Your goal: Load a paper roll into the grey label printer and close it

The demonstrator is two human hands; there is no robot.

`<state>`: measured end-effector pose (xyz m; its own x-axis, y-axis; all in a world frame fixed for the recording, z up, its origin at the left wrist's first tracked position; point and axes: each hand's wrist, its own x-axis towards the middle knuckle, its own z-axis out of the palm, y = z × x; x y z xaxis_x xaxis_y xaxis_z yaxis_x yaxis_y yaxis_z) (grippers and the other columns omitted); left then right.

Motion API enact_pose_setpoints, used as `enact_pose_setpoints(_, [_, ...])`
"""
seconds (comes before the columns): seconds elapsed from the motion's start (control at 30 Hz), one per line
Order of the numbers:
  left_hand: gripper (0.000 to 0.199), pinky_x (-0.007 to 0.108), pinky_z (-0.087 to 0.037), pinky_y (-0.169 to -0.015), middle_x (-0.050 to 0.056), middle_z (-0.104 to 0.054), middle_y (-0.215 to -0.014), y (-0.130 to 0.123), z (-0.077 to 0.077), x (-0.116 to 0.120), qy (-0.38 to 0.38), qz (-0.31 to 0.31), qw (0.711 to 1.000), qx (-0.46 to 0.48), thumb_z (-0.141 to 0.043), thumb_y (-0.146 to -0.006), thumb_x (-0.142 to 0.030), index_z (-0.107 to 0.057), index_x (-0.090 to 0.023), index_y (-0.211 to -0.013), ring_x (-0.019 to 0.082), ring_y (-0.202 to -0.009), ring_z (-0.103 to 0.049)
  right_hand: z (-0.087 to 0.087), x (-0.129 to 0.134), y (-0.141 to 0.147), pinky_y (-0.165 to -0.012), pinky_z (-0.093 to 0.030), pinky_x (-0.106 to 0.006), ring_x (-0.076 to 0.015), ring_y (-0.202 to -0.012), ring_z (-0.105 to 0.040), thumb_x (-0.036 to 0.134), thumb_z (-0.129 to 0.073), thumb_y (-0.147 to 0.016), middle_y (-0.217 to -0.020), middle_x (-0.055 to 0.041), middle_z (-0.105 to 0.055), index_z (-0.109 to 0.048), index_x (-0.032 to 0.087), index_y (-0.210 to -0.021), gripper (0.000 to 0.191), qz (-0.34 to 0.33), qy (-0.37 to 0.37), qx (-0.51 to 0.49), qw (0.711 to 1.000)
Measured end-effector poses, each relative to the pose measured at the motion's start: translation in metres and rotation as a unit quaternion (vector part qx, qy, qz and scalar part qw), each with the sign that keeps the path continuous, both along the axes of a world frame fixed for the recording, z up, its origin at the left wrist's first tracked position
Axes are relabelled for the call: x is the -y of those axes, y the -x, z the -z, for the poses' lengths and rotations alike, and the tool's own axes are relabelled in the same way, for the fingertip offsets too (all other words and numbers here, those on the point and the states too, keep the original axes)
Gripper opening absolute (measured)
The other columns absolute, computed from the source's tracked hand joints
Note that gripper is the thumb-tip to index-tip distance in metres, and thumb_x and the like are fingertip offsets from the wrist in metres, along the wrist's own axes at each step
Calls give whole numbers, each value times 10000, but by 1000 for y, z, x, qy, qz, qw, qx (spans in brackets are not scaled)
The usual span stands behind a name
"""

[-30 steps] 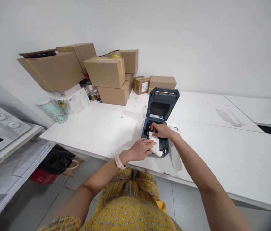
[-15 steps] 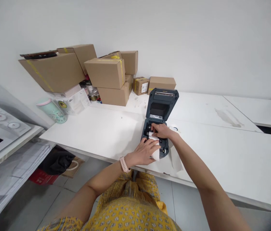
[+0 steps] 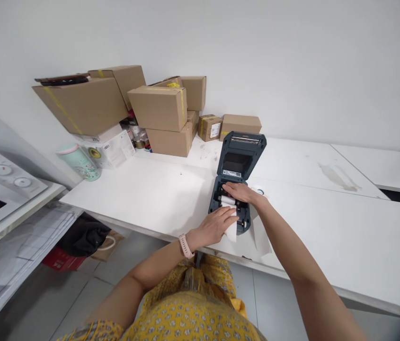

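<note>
A dark label printer (image 3: 243, 130) stands on the white table with its lid raised. Inside its bay lies a white paper roll (image 3: 228, 200), and a paper strip (image 3: 232, 233) runs from it over the front edge. My left hand (image 3: 216, 225) rests across this strip, fingers stretched out flat; its thumb is hidden. At the back of the bay, just behind the roll, my right hand (image 3: 239, 191) reaches in with fingers extended. Whether its fingertips touch the roll or the printer, I cannot tell. Loose white paper (image 3: 261, 234) lies to the right of the printer.
Cardboard boxes (image 3: 157, 109) are stacked against the wall at the back left. A mint tumbler (image 3: 79, 163) stands by a white box (image 3: 112, 151). A microwave (image 3: 4, 189) sits on a separate shelf at the left. The table's front edge (image 3: 143, 229) runs close to my body.
My right hand's curled fingers have straightened, uncovering more of the roll. The left hand has slid slightly toward me along the strip, whose end hangs a little lower. The view has shifted slightly.
</note>
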<state>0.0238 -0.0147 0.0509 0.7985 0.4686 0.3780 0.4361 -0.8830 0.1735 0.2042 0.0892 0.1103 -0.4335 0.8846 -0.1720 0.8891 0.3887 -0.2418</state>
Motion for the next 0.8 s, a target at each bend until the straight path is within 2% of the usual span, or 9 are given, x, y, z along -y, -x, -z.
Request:
enact_pose_setpoints(0.1, [587, 494, -409, -1124, 192, -472, -1433, 0, -1, 0, 3, 1, 1000, 10, -477, -764, 7, -431, -116, -1337, 294, -1397, -388, 1, 2, 3, -776, -454, -307, -227, -905, -683, 551, -136, -1005, -987, -73, -733, -599, 208, -901, 585, 25, -6, -5, 1000])
enact_pose_setpoints(0.17, [588, 494, -416, -1119, 184, -479, -1426, 0, -1, 0, 6, 2, 1000, 16, -469, -763, 12, -436, -124, -1334, 294, -1387, -399, 2, 3, 5, -787, -450, -315, -243, -929, -682, 579, -131, -996, -989, -86, -734, -604, 203, -898, 613, 39, -15, -4, 999])
enact_pose_setpoints(0.4, [573, 450, -417, -1129, 173, -499, -1411, 1, -2, 0, 19, 5, 999, 25, -472, -775, 28, -454, -125, -1327, 260, -1381, -407, 14, -1, 9, -775, -441, -311, -255, -929, -687, 584, -220, -993, -949, -107, -736, -621, 196, -856, 575, 67, -55, -12, 996])
enact_pose_setpoints(0.57, [528, 435, -414, -1138, 173, -507, -1418, 1, 0, 0, 1, 4, 1000, 22, -433, -814, 17, -477, -104, -1326, 254, -1387, -411, 25, -4, 11, -740, -441, -308, -243, -840, -682, 550, -311, -990, -848, -109, -720, -600, 192, -784, 504, 95, -103, -41, 989])
enact_pose_setpoints(0.67, [497, 425, -403, -1150, 173, -524, -1414, 3, 3, 2, -16, 4, 999, 30, -424, -839, -3, -498, -90, -1323, 248, -1389, -419, 25, 1, 9, -751, -451, -303, -221, -841, -660, 512, -315, -998, -868, -100, -704, -589, 193, -825, 455, 105, -143, -68, 982])
enact_pose_setpoints(0.73, [426, 415, -409, -1148, 159, -564, -1382, 4, 7, 5, -28, 7, 998, 51, -434, -881, -48, -534, -92, -1293, 237, -1370, -451, 20, 6, 5, -828, -454, -323, -225, -941, -634, 462, -336, -1000, -958, -116, -689, -581, 186, -886, 387, 125, -239, -120, 955])
enact_pose_setpoints(0.77, [369, 407, -421, -1140, 144, -596, -1350, 5, 9, 7, -34, 7, 997, 69, -439, -908, -79, -569, -101, -1253, 227, -1343, -485, 15, 8, 1, -876, -447, -345, -233, -1003, -614, 433, -362, -994, -1010, -129, -677, -578, 182, -913, 341, 138, -313, -159, 926])
enact_pose_setpoints(0.8, [306, 397, -438, -1125, 126, -633, -1305, 6, 11, 10, -40, 4, 995, 92, -443, -933, -113, -610, -114, -1190, 216, -1304, -528, 8, 9, -3, -922, -434, -375, -243, -1059, -592, 407, -393, -984, -1059, -140, -663, -576, 179, -939, 296, 152, -393, -199, 885])
